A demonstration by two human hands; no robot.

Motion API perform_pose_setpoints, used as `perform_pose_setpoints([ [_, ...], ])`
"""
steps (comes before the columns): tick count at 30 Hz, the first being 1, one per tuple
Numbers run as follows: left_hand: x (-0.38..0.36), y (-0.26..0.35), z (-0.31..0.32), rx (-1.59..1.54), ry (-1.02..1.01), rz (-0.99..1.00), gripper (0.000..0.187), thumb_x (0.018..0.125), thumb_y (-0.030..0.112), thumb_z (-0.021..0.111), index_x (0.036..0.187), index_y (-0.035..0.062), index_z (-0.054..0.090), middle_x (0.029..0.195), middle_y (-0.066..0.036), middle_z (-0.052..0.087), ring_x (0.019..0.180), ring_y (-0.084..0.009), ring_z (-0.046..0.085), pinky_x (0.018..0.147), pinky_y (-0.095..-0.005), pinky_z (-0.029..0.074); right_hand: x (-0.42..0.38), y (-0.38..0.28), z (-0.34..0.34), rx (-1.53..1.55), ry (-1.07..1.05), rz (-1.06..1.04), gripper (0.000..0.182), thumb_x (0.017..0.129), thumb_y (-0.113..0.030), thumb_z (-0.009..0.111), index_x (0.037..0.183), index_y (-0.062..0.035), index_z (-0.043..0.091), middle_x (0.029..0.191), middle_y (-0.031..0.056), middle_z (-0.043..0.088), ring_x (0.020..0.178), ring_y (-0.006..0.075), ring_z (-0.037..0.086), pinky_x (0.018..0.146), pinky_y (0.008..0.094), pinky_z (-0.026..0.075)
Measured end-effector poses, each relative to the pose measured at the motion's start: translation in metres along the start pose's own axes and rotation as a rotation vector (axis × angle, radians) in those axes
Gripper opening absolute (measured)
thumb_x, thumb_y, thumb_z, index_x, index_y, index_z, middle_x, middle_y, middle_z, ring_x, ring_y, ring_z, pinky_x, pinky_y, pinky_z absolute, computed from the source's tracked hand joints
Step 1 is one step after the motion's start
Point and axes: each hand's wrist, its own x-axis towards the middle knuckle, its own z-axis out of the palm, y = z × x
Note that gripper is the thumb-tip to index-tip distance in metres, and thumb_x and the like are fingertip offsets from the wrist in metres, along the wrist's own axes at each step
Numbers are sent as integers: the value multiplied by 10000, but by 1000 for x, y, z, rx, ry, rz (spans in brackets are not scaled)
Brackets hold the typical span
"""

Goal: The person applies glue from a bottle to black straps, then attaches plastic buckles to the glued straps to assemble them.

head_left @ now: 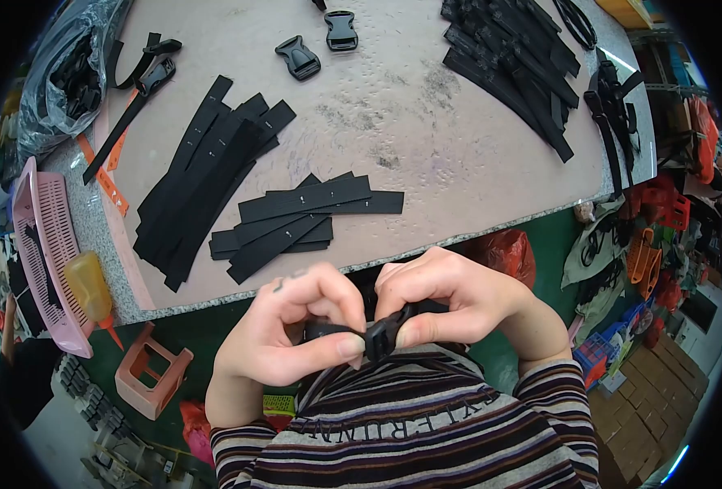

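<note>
Close to my body, just off the table's front edge, a black plastic buckle (382,337) is held between both hands. My left hand (291,330) pinches black webbing strap (318,330) at the buckle's left side, thumb and fingertips together. On the other side, my right hand (452,295) grips the buckle's right end between thumb and bent fingers. How the strap threads through the buckle is hidden by my fingers. Beyond my hands, short black strips (308,213) lie crossed on the table. Two loose black buckles (298,59) rest farther back.
A longer stack of black strips (206,179) lies left of the crossed ones, and another pile (511,65) sits far right. At the left edge are a plastic bag (72,73), a pink basket (55,244) and a yellow bottle (89,285). A pink stool (153,371) stands below.
</note>
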Motion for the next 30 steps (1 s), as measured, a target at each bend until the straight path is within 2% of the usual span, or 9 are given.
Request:
perform_pose_setpoints([
  [1,0,0,-4,-17,-73,-43,145,891,-19,631,1023,-24,570,817,-90,680,716,-102,643,618,-213,488,0,1,1,27,4,0,152,917,-140,675,955,5,656,779,89,660,695,161,605,650,292,461],
  [4,-1,0,0,-238,-41,-157,117,903,-12,616,1012,-23,575,809,-97,681,695,-101,638,600,-204,485,1,5,2,93,14,-7,150,916,-140,674,951,5,659,780,88,661,689,161,603,643,290,460],
  [7,1,-5,0,-138,-61,-116,103,909,-2,609,1005,-23,581,794,-100,681,670,-101,634,578,-198,481,1,3,3,87,11,0,150,917,-141,672,949,5,662,776,88,661,690,161,602,644,289,461],
  [9,2,-7,-3,-200,-84,-154,102,908,3,612,1001,-24,583,788,-103,683,657,-102,633,568,-200,480,2,0,2,36,-6,40,152,918,-142,669,946,8,662,771,87,660,692,159,601,647,289,462],
  [15,2,-12,-9,-237,-66,-199,106,914,35,617,993,-33,598,777,-100,680,650,-101,634,549,-201,474,3,-3,-2,-106,34,-34,164,918,-150,668,931,13,660,720,94,645,659,145,584,599,293,440],
  [17,3,-9,-9,-213,-57,-217,105,920,40,612,990,-38,605,766,-90,673,645,-99,632,546,-200,468,3,-3,0,-1,46,12,162,919,-150,667,928,12,658,712,97,639,642,142,573,584,296,426],
  [26,-3,-15,-3,-94,-36,-72,122,946,52,584,1012,-47,610,790,-72,651,677,-97,611,595,-212,480,2,-2,-2,-24,69,47,167,921,-155,663,906,11,654,679,86,613,599,129,517,556,285,401],
  [29,1,-10,8,-66,129,-85,121,955,61,576,1014,-43,594,791,-71,643,678,-95,605,623,-219,485,1,-4,-5,-14,78,67,166,917,-157,669,898,8,658,669,80,609,590,125,511,545,282,394],
  [30,-1,-14,-2,-24,40,-75,138,966,72,552,1044,-42,565,815,-70,642,725,-94,607,669,-230,487,0,-4,-5,1,84,79,165,915,-157,671,896,7,659,666,78,608,587,124,511,541,282,392],
])
